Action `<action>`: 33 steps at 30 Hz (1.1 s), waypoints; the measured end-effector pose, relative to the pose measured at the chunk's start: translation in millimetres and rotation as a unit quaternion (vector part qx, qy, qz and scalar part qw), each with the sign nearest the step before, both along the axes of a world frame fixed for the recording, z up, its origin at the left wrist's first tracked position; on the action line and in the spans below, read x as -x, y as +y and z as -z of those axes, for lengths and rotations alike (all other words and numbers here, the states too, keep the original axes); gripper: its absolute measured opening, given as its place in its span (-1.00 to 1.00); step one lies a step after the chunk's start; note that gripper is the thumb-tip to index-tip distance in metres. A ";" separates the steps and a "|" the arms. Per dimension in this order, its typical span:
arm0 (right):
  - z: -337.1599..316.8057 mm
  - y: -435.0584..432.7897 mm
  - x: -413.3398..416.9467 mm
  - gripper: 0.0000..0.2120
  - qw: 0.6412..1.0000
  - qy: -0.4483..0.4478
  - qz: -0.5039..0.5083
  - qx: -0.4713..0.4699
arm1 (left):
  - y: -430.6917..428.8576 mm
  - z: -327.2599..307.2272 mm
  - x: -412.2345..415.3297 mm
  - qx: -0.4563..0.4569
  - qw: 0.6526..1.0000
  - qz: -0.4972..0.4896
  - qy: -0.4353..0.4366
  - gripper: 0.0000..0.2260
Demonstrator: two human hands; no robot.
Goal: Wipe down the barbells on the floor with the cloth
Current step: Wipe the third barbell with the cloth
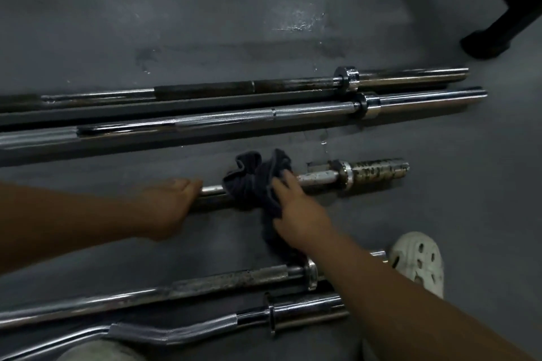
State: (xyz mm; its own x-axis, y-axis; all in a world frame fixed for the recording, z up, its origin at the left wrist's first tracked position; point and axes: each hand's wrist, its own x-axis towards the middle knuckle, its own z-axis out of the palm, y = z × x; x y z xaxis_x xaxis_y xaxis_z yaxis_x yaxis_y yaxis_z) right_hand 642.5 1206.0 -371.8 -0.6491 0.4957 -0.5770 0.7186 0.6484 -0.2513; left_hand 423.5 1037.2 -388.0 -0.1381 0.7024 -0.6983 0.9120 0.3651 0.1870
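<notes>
nearest, a curl bar [176, 331] and a rusty barbell [234, 278] lie on the floor [205, 9]. beyond them the left hand [173, 199] curls its fingers over the short barbell [316, 177], and the right hand [296, 208] clamps the soft dark cloth [252, 182] round its shaft. the steel looks heavy, rigid and apt to roll, so it is best held by the bare shaft. two long barbells [264, 119] lie farthest.

Middle barbell [318, 177] shaft under cloth [252, 183] (left end behind left hand [173, 199])
</notes>
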 end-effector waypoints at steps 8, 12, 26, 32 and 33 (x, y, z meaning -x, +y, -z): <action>-11.7 35.1 -4.1 -0.19 0.966 0.029 0.247 -0.065 | -60.5 0.3 13.9 -0.090 0.992 0.015 0.085 -0.19; 5.9 -27.3 30.7 -0.28 0.986 0.016 0.160 -0.040 | -54.1 40.8 -24.8 -0.245 0.949 -0.128 0.153 -0.41; 6.2 4.1 4.1 -0.33 0.992 0.006 0.071 -0.102 | -34.1 47.4 4.5 -0.282 0.945 -0.110 0.122 -0.60; -38.9 72.7 -24.6 -0.45 0.994 0.033 0.067 -0.081 | -15.9 44.9 35.0 -0.113 0.985 -0.115 -0.066 -0.49; -47.0 76.0 -22.8 -0.51 0.986 0.072 0.137 -0.061 | -21.9 48.5 33.7 -0.167 0.979 -0.111 -0.013 -0.46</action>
